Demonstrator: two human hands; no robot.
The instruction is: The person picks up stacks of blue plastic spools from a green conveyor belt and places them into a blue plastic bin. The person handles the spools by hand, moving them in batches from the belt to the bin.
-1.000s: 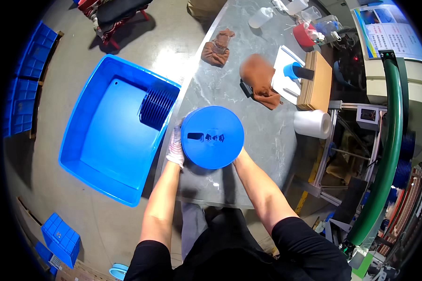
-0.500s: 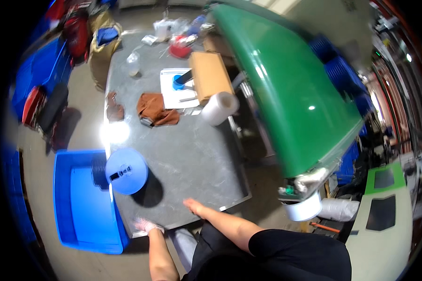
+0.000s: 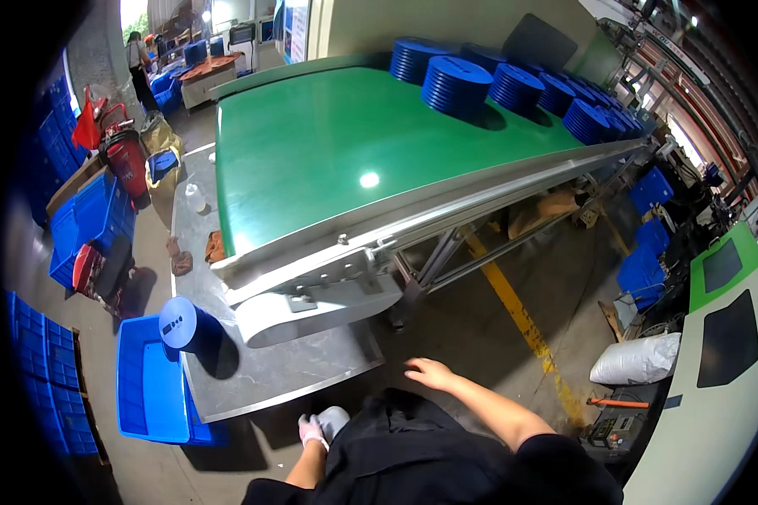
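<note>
My right hand [image 3: 429,373] reaches out over the floor, right of the grey table's front corner. It holds nothing, and its fingers are loosely stretched. Low beside my body is my left hand [image 3: 313,431] in a thin whitish glove, its fingers apart and no object visible in them. A light grey shape [image 3: 335,419], perhaps my shoe or leg, shows next to it. On the left edge of the grey table [image 3: 307,366] stands a stack of blue ribbed discs [image 3: 185,325]. Further stacks of blue discs [image 3: 456,84] stand on the far right part of the green conveyor belt [image 3: 337,151].
A blue bin [image 3: 143,391] stands against the table's left side. The conveyor's metal frame [image 3: 446,210] and white rounded end [image 3: 320,313] overhang the table. On the right are a white and green machine [image 3: 716,337], a white sack [image 3: 636,358] and an orange-handled tool [image 3: 617,404].
The view has swung right and up, so the conveyor and its blue stacks show more fully. My left hand has left the table's edge; my right hand is now off the table, over the floor.
</note>
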